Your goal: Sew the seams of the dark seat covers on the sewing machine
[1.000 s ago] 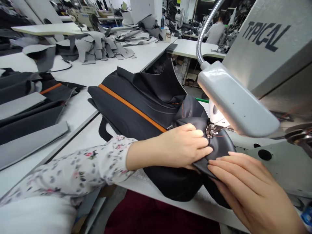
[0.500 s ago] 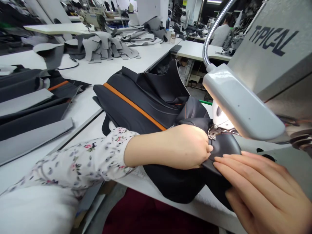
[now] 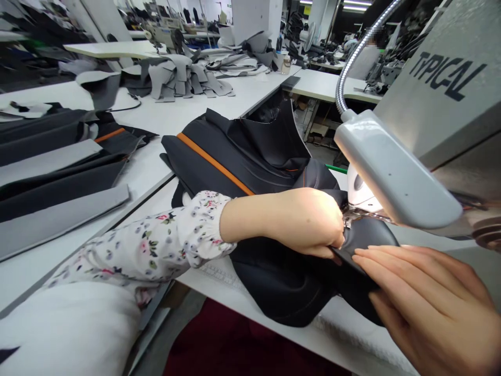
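While the left hand (image 3: 309, 222) pinches the black cover (image 3: 250, 156) at centre frame, seemingly beside the needle, the right hand (image 3: 426, 303) presses flat, fingers together.

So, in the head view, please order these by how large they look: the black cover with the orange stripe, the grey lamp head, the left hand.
1. black cover
2. lamp head, though nearness enlarges it
3. left hand

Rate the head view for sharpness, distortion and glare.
Head view: wide-angle bending stretches the white table edge and grey gooseneck lamp; the left hand on the black leather cover with orange stripe is sharp; far benches soften; no harsh glare.
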{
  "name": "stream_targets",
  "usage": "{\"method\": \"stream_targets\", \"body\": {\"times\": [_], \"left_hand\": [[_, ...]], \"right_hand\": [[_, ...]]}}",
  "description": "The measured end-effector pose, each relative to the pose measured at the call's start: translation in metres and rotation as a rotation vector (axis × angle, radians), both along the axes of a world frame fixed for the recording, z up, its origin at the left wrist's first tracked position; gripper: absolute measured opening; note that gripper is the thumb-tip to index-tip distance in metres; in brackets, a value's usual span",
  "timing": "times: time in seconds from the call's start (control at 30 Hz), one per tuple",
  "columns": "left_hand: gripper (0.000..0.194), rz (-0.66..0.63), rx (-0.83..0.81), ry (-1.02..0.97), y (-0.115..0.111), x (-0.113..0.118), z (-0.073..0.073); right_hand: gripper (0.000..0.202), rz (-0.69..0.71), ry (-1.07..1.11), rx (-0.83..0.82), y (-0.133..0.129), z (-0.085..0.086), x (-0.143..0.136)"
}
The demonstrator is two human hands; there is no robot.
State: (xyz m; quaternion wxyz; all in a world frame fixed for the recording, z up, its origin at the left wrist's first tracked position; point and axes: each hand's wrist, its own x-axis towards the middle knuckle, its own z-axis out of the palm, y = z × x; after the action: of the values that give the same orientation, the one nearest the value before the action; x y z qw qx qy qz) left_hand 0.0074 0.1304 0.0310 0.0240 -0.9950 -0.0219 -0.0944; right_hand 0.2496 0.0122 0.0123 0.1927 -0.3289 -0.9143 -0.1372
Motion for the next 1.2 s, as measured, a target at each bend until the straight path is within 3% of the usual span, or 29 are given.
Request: {"method": "stream_targets", "body": {"times": [0.2,0.4,0.53,0.67,0.73,0.83,0.9,0.97,1.03,1.1,1.2], "left_hand": [[0.024,0.071,0.083,-0.141,-0.016,-0.001,-0.015],[0.027,0.273,0.226,-0.422,-0.044,0.012,-0.043],[0.025,0.353,0.258,-0.511,-0.056,0.022,-0.051],[0.027,0.41,0.247,-0.542,-0.056,0.028,-0.05],[0.025,0.432,0.25,-0.53,-0.054,0.031,-0.048],[0.025,0.45,0.264,-0.447,-0.051,0.034,-0.045],[0.026,0.462,0.284,-0.406,-0.052,0.034,-0.042],[0.026,0.471,0.303,-0.396,-0.055,0.034,-0.04],[0.024,0.474,0.302,-0.377,-0.057,0.034,-0.038],[0.022,0.472,0.274,-0.345,-0.057,0.033,-0.037],[0.025,0.443,0.219,-0.312,-0.049,0.026,-0.032]], "right_hand": [[0.025,-0.035,0.019,-0.031,0.007,-0.002,0.003],[0.024,-0.005,0.006,0.019,0.018,0.003,0.006],[0.023,-0.018,0.024,0.041,0.024,0.003,0.01],[0.026,-0.106,0.012,0.083,0.008,0.002,0.012],[0.03,-0.068,0.072,0.12,-0.01,-0.004,0.004],[0.026,0.167,0.229,0.098,-0.034,-0.032,-0.028],[0.024,0.215,0.241,-0.02,-0.038,-0.062,-0.062],[0.028,0.029,0.211,-0.234,-0.032,-0.096,-0.097],[0.036,-0.036,0.17,-0.342,-0.024,-0.124,-0.124],[0.037,-0.045,0.16,-0.392,-0.022,-0.143,-0.133],[0.028,-0.013,0.181,-0.425,-0.044,-0.154,-0.104]]}}
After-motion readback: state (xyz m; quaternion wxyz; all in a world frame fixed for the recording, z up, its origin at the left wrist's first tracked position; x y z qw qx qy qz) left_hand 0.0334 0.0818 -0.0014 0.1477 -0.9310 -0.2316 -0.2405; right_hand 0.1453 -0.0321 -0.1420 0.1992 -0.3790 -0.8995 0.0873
